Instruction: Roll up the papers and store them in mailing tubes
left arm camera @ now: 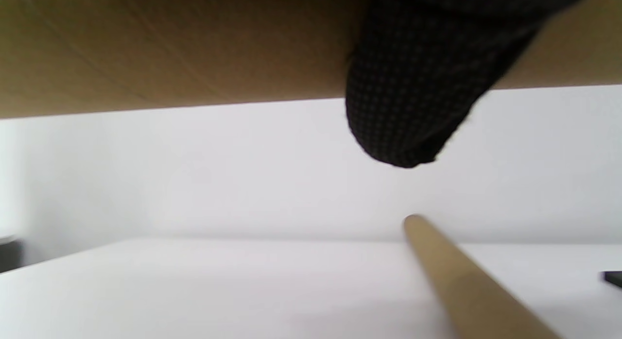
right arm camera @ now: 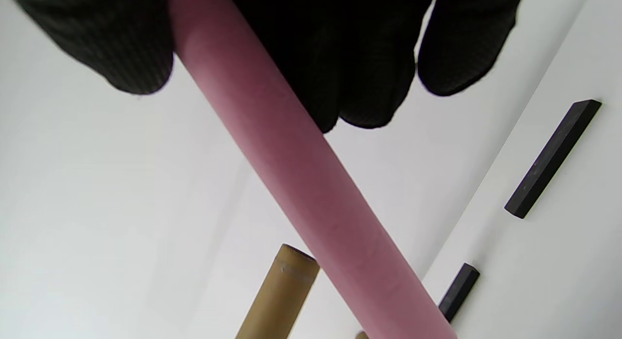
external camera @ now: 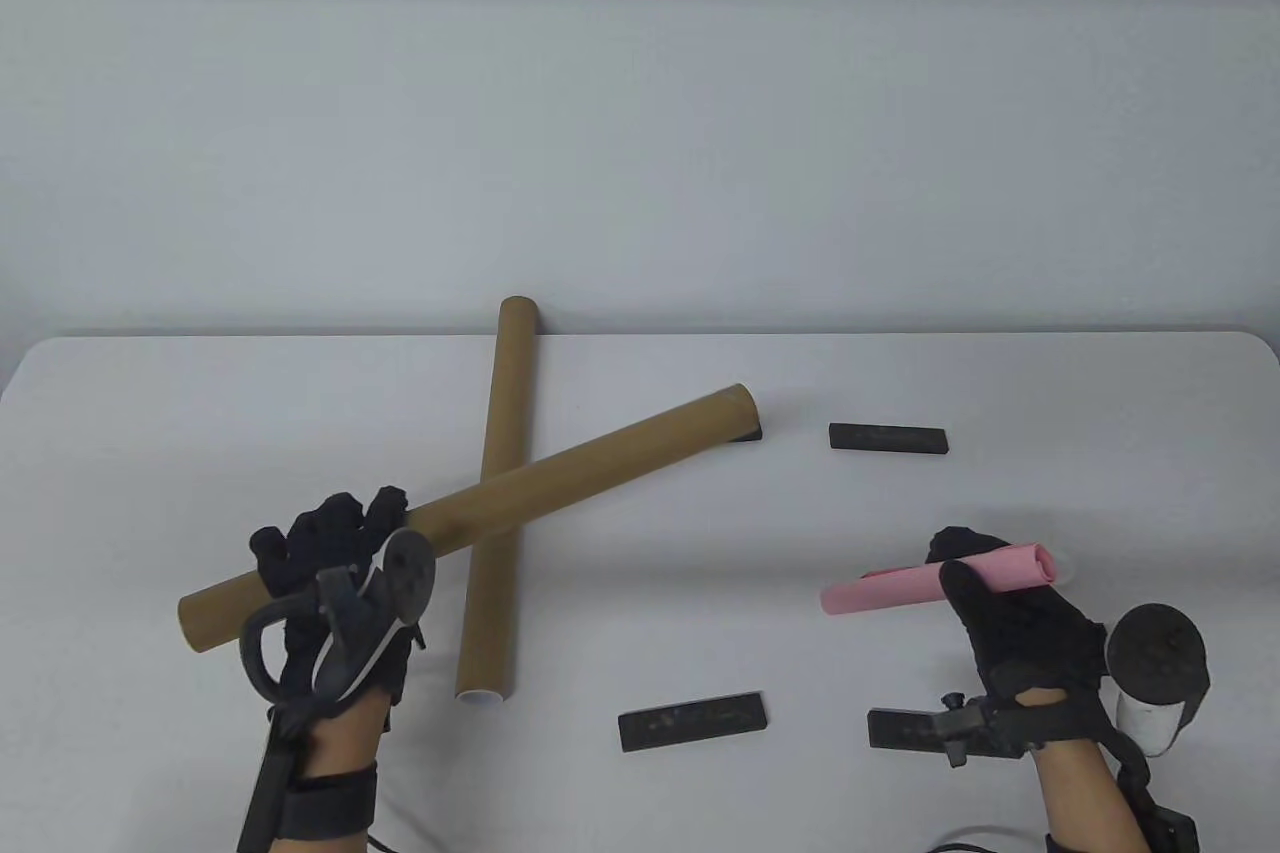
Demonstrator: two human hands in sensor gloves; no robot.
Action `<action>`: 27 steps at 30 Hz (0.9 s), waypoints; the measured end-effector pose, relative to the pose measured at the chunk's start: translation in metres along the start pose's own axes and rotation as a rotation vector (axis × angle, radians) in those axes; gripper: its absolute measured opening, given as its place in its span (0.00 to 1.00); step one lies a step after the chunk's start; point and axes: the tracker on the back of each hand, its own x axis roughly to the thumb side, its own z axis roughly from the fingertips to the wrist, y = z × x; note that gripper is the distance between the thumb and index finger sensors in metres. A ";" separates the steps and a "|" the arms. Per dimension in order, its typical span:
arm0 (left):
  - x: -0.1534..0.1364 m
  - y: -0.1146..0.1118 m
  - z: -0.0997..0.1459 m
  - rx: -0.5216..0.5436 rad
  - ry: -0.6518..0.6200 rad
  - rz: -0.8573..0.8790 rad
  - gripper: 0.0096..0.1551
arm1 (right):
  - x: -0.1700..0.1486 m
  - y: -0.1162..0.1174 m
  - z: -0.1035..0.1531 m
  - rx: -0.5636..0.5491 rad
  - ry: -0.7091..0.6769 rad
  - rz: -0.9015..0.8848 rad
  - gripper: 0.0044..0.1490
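My left hand (external camera: 330, 553) grips a long brown mailing tube (external camera: 560, 478) near its left end and holds it tilted, its far end toward the table's middle. In the left wrist view that tube (left arm camera: 170, 47) fills the top, with a gloved fingertip (left arm camera: 413, 96) curled over it. A second brown tube (external camera: 500, 493) lies on the table under it, running front to back, a white cap at its near end; it shows again as the tube (left arm camera: 466, 285). My right hand (external camera: 985, 593) holds a rolled pink paper (external camera: 935, 585) off the table, the roll (right arm camera: 311, 183) pointing left.
Black bar weights lie on the white table (external camera: 150, 453): one at the back right (external camera: 888, 438), one at the front middle (external camera: 692, 720), one partly hidden behind the raised tube's far end (external camera: 750, 434). A white cylinder (external camera: 1145, 718) stands by my right wrist.
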 end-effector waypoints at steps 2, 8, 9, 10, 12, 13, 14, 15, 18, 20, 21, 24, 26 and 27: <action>0.008 -0.001 0.010 0.057 -0.070 -0.018 0.46 | -0.006 -0.008 -0.001 -0.022 0.013 -0.079 0.38; 0.008 -0.008 0.021 0.070 -0.198 0.033 0.46 | -0.024 -0.019 -0.002 -0.056 0.076 -0.304 0.37; 0.007 -0.009 0.022 0.068 -0.195 0.040 0.46 | -0.025 -0.018 -0.002 -0.051 0.082 -0.317 0.38; 0.006 -0.009 0.023 0.064 -0.192 0.060 0.46 | -0.027 -0.017 -0.002 -0.037 0.084 -0.339 0.38; 0.004 -0.010 0.023 0.058 -0.192 0.095 0.46 | -0.028 -0.014 -0.002 -0.015 0.085 -0.375 0.37; 0.003 -0.010 0.022 0.051 -0.199 0.113 0.46 | -0.028 -0.012 -0.002 -0.008 0.080 -0.400 0.37; 0.002 -0.011 0.023 0.048 -0.212 0.115 0.46 | -0.028 -0.011 -0.002 -0.004 0.080 -0.439 0.37; 0.002 -0.011 0.023 0.051 -0.212 0.111 0.46 | -0.028 -0.009 -0.002 0.004 0.080 -0.463 0.37; 0.004 -0.011 0.026 0.060 -0.226 0.110 0.46 | -0.028 -0.005 -0.001 0.024 0.083 -0.504 0.37; 0.008 -0.010 0.027 0.061 -0.239 0.130 0.46 | -0.029 0.001 -0.001 0.058 0.090 -0.512 0.37; 0.010 -0.010 0.027 0.060 -0.245 0.140 0.46 | -0.030 0.005 -0.001 0.078 0.095 -0.529 0.37; 0.018 -0.013 0.030 0.043 -0.266 0.174 0.46 | -0.035 0.023 0.001 0.160 0.129 -0.570 0.39; 0.022 -0.015 0.031 0.031 -0.282 0.177 0.46 | -0.037 0.038 0.003 0.235 0.161 -0.540 0.42; 0.023 -0.016 0.032 0.021 -0.280 0.189 0.46 | -0.037 0.046 0.003 0.289 0.175 -0.513 0.44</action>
